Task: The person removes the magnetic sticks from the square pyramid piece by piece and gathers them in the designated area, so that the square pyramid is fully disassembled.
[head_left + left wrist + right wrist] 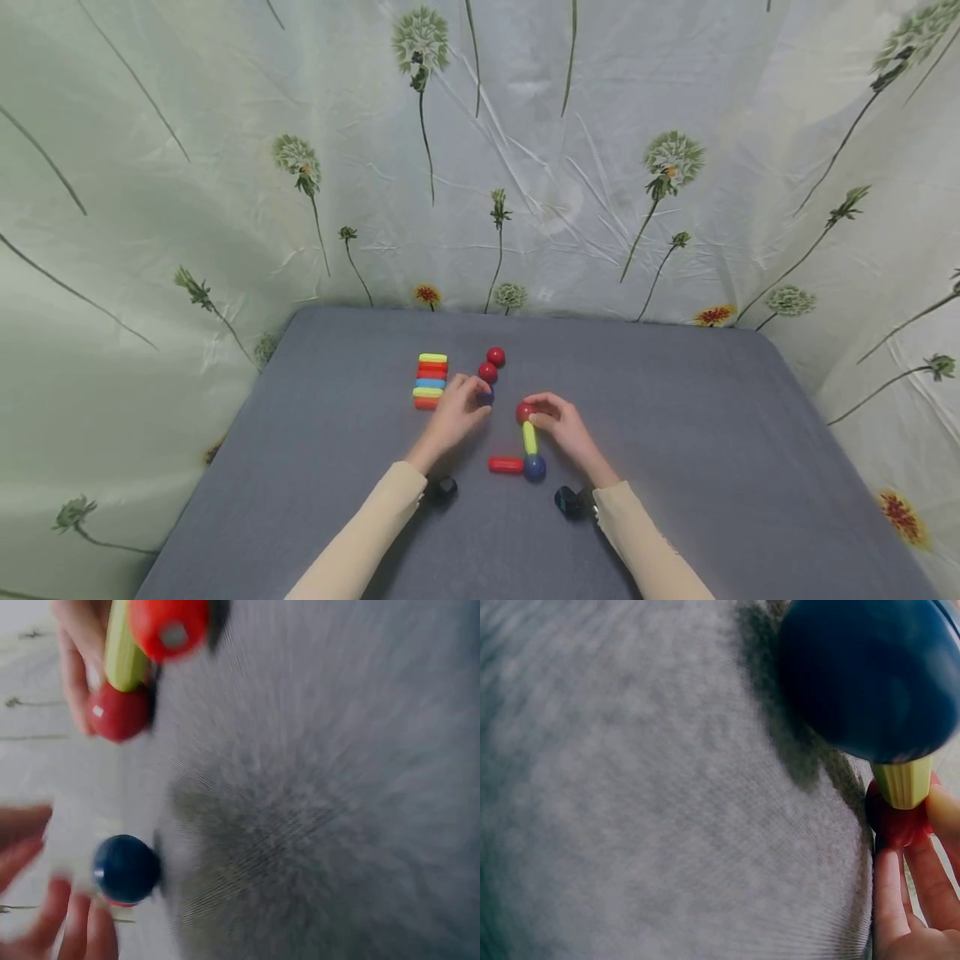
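My right hand [561, 427] pinches a red ball [522, 412] between thumb and fingers. That ball sits at the far end of a yellow rod [529, 437], whose near end meets a blue ball [534, 468]. From this blue ball a red rod [506, 465] extends left, so the pieces form an L on the table. My left hand [459, 410] hovers beside a second blue ball [126, 868]. In the left wrist view its fingers are spread and bent a little, with a gap between thumb and fingertips and nothing held.
Two red balls [491, 364] lie just beyond the second blue ball. A row of red, yellow, blue and orange rods [431, 376] lies to the left. The table [337, 358] has a grey cloth; a flowered curtain [562, 167] hangs behind it.
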Demonstrator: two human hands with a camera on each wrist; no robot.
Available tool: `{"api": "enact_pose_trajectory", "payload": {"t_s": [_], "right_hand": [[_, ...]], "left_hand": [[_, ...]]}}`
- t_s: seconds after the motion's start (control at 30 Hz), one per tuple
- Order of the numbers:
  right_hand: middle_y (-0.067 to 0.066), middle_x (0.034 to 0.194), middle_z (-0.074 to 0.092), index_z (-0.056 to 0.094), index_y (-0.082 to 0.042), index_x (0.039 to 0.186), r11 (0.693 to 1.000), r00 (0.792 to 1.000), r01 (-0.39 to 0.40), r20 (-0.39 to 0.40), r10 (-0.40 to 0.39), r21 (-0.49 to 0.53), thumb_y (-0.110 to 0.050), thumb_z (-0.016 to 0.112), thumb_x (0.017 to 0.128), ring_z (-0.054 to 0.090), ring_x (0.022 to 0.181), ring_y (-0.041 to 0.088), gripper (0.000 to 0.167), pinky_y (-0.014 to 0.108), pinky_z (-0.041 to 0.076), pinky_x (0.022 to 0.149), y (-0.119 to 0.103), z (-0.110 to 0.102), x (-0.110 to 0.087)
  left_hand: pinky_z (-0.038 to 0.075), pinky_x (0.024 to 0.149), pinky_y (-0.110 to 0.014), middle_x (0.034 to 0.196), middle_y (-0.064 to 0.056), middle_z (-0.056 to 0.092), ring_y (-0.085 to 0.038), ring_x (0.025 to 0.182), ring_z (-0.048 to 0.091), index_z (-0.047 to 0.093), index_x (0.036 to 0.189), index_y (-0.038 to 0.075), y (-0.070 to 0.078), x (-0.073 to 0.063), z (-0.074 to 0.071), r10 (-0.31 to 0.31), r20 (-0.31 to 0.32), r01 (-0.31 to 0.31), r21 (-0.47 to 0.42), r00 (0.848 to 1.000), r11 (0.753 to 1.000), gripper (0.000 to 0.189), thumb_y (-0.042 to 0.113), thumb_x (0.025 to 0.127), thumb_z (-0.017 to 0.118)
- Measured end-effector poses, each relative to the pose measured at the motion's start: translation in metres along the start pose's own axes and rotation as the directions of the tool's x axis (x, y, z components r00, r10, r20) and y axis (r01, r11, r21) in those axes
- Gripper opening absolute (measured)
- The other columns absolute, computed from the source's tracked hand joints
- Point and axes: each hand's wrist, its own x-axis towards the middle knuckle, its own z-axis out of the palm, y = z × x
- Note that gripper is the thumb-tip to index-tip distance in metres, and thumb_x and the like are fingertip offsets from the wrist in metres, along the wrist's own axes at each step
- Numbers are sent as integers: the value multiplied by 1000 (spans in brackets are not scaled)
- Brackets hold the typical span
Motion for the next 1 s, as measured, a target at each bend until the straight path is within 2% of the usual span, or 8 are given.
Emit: {"api": "enact_pose_trajectory", "payload": {"t_s": [0.07,0.17,0.27,0.5,0.63,0.77,0.9,1.0], "right_hand": [[18,115,62,61,4,117,1000,1000,-1,3,1,11,1,62,90,56,108,29,28,28,45,86,-3,0,-1],[20,114,62,60,7,117,1000,1000,3,16,-4,12,3,60,90,55,108,30,28,28,45,85,-15,-1,-6],[21,114,61,58,9,118,1000,1000,6,31,-6,-4,3,59,90,55,107,30,28,27,44,85,-29,-2,-11],[22,114,60,57,10,118,1000,999,3,53,-3,0,4,57,92,54,108,31,27,24,44,84,-39,0,-16],[22,116,59,57,9,119,1000,998,-2,64,2,12,3,58,92,54,108,31,27,25,44,84,-37,-1,-15],[22,116,59,57,9,119,1000,998,-7,61,6,19,3,59,92,54,107,31,28,24,45,83,-34,-1,-14],[21,115,60,58,9,118,1000,999,-6,47,6,12,4,58,91,55,107,30,28,24,46,83,-33,-1,-13],[20,116,60,58,9,118,1000,999,-8,46,8,8,4,58,91,55,107,30,28,25,46,84,-32,-1,-13]], "left_hand": [[48,83,-34,99,2,57,-16,95,55,63,102,13,4,-8,-1,87,171,-91,18,981,996,20,5,85,70],[48,84,-28,99,9,59,-8,94,56,65,107,17,10,-18,1,146,412,-174,30,899,984,24,9,85,71],[46,87,-26,104,11,59,-5,98,54,65,113,20,15,-26,7,158,508,-234,89,847,968,30,9,85,70],[45,82,-24,102,9,60,-7,93,52,66,117,22,18,-29,14,184,514,-340,227,838,913,34,8,85,67],[44,77,-22,100,9,59,-7,88,50,67,118,23,17,-31,11,198,517,-343,201,833,918,35,9,86,66],[47,83,-26,106,8,62,-8,95,55,65,118,18,13,-34,0,171,450,-250,122,877,961,35,6,86,67],[51,78,-31,93,6,62,-11,87,57,62,102,14,-3,-36,-20,83,264,-127,155,961,980,27,0,81,72],[51,74,-35,86,2,60,-16,82,56,61,90,11,-19,-37,-36,37,126,-64,218,991,974,25,-5,76,73]]}}
